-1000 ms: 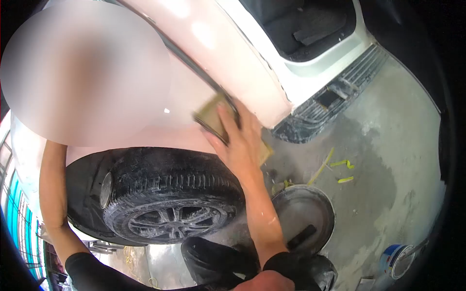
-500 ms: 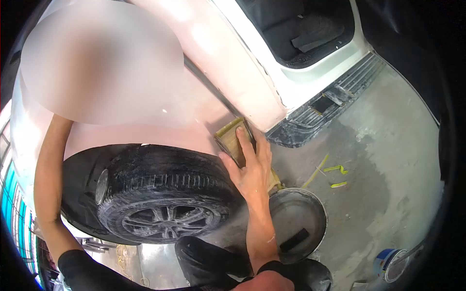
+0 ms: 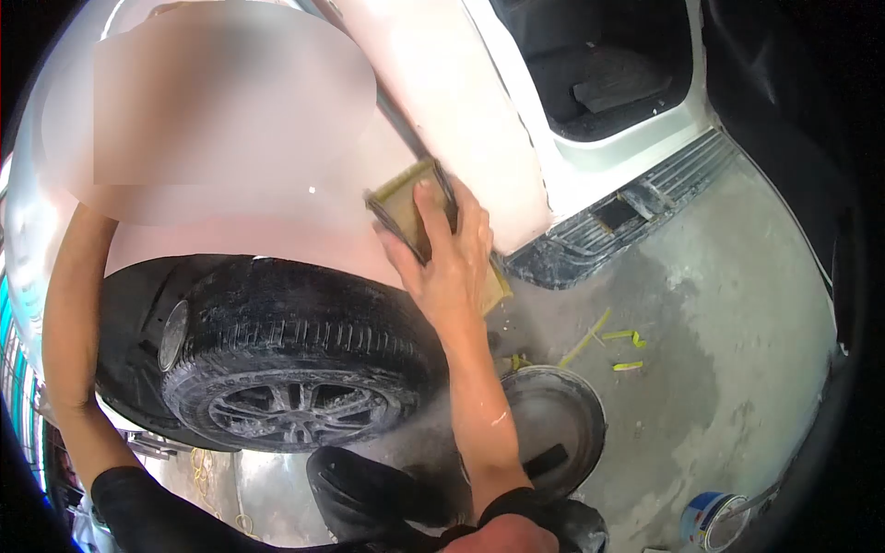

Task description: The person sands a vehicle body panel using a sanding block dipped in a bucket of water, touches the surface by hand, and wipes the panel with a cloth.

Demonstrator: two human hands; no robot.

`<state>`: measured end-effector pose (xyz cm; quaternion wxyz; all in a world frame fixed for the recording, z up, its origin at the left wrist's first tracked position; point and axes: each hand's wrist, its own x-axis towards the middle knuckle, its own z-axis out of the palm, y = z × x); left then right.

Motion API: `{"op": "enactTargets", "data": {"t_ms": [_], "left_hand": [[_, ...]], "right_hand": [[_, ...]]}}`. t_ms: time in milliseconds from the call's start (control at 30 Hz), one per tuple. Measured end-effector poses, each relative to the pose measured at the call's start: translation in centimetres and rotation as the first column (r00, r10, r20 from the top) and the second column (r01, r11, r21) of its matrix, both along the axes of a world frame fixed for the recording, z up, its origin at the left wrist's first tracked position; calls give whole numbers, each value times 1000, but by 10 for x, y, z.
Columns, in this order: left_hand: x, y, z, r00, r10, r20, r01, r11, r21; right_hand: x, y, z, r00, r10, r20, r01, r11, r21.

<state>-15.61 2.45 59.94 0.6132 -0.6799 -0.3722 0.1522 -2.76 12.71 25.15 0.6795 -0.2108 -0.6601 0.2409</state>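
My right hand [image 3: 450,249] grips a long yellowish sanding block [image 3: 403,196] with dark edges, thumb and fingers closed around its sides. The block lies along the pale pinkish car fender [image 3: 277,226], close to the door seam, and its lower end shows below my hand. On the left, my left forearm [image 3: 74,313] reaches up to the fender. A large blur covers my left hand, so its fingers cannot be made out.
A dusty black tire [image 3: 295,318] sits below the fender. Right of it stand a round dark basin [image 3: 585,415] holding a black block [image 3: 544,472], and a tin can [image 3: 714,521]. Yellow tape scraps [image 3: 627,366] lie on the floor. A running board [image 3: 636,207] juts out under the open doorway.
My right hand has moved the sanding block up and to the left along the fender. The camera view has shifted slightly. My left forearm stays raised.
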Motion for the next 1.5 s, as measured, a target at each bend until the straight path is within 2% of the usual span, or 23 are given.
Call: {"op": "enactTargets", "data": {"t_ms": [33,133,300,367,433,500,600,733,767,867,900,1000,1100,1200,1300,1500], "left_hand": [[-2,0,0,1000,6,-20,-6,1000,19],[-3,-1,1,1000,-14,-23,14,1000,-5],[-4,-1,-1,1000,16,-3,-16,1000,-12],[0,-2,-1,999,20,-26,-20,1000,18],[0,0,2,1000,0,-9,0,1000,3],[4,-1,-1,1000,-8,-13,8,1000,-9],[-1,1,-1,1000,0,1,0,1000,0],[3,0,-2,1000,-31,-2,31,1000,3],[4,-2,0,1000,-20,-2,20,1000,20],[4,1,-4,1000,0,17,-1,1000,17],[1,2,-5,1000,-11,15,11,1000,2],[-1,-2,2,999,-33,-5,33,999,8],[2,2,-1,999,-35,-9,35,999,0],[-2,3,-2,999,-48,-11,48,999,-1],[-3,3,-1,998,-55,-12,55,998,2],[0,1,-2,1000,-21,4,21,1000,7]], "right_hand": [[-1,0,5,1000,14,-5,-14,1000,11],[-3,-6,-24,1000,-19,-25,19,1000,23],[-2,-3,12,999,30,-9,-30,999,-13],[-2,1,5,1000,1,-18,0,998,62],[-7,-6,-16,999,-30,-42,30,999,14],[-6,-7,-8,997,-15,-79,14,1000,-15],[-2,-1,9,1000,5,19,-5,1000,1],[-6,-3,-29,999,-21,-26,20,999,-29],[-5,-1,-22,998,10,-67,-10,1000,3],[4,1,13,999,29,44,-31,998,46],[2,2,10,999,38,13,-39,998,47],[-2,-3,-29,1000,3,-21,-4,999,-38],[23,-25,-51,993,-13,118,34,983,-179],[20,-27,-62,1000,-11,-17,8,991,-136],[16,-16,-47,998,-15,59,19,997,-80],[5,-4,-31,999,-2,42,4,999,-47]]}}
